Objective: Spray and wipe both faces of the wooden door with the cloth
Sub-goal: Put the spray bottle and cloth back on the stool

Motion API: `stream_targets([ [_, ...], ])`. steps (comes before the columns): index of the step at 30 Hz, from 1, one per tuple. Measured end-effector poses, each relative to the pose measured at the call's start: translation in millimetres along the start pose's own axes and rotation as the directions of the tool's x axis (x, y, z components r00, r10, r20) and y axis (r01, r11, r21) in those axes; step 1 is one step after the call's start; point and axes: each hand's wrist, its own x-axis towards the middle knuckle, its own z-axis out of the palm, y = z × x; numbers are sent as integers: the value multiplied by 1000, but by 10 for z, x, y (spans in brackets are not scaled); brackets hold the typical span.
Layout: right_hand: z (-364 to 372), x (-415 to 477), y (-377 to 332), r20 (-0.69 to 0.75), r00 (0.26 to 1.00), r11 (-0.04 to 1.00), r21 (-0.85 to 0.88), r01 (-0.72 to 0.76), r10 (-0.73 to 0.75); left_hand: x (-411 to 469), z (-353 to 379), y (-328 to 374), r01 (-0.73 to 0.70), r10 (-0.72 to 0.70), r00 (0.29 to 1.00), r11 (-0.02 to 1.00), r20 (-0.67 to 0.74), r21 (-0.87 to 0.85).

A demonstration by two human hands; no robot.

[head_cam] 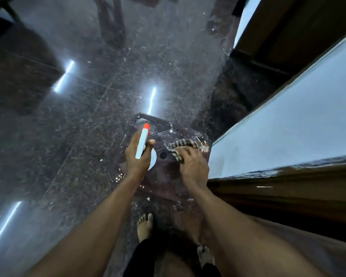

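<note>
Right, both hands are down at the dark stool (146,120), dead centre of view. The left grip (137,156) is clenched around the white spray bottle (142,142), its orange nozzle pointing to 12 o'clock. It looks like a light, rigid plastic bottle, and it is best held at the neck with a finger free for the trigger. At 3 o'clock of it, the right grip (192,166) is bunched on the patterned cloth (178,148), which lies across the stool top. The cloth looks soft and floppy, and I'd wad it into the palm so no tail drags. The wooden door (278,196) stands at 4 o'clock, just beside the right forearm. It is hard and glossy, so probably slick once sprayed. The speckled floor (88,116) also looks shiny under bare feet, so drips could be risky.
</note>
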Motion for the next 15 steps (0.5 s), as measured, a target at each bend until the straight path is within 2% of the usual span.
stream_targets([
  [3, 562, 5, -20, 309, 949, 998, -49, -42, 55, 230, -16, -356, -14, 11, 995, 1000, 96, 26],
  [5, 819, 1, -47, 431, 896, 994, -56, -95, 110, 326, -82, -520, -18, 10, 992, 998, 124, 57],
  [8, 1075, 111, -145, 478, 868, 991, -64, -115, 131, 535, -231, -778, -66, 31, 979, 983, 201, 170],
  [11, 1148, 131, -201, 474, 869, 990, -39, -138, 140, 629, -380, -1009, 27, -79, 974, 971, 213, 236],
  [15, 1012, 141, -202, 401, 900, 983, -8, -184, 172, 541, -412, -1164, 253, -274, 961, 908, 16, 335],
])
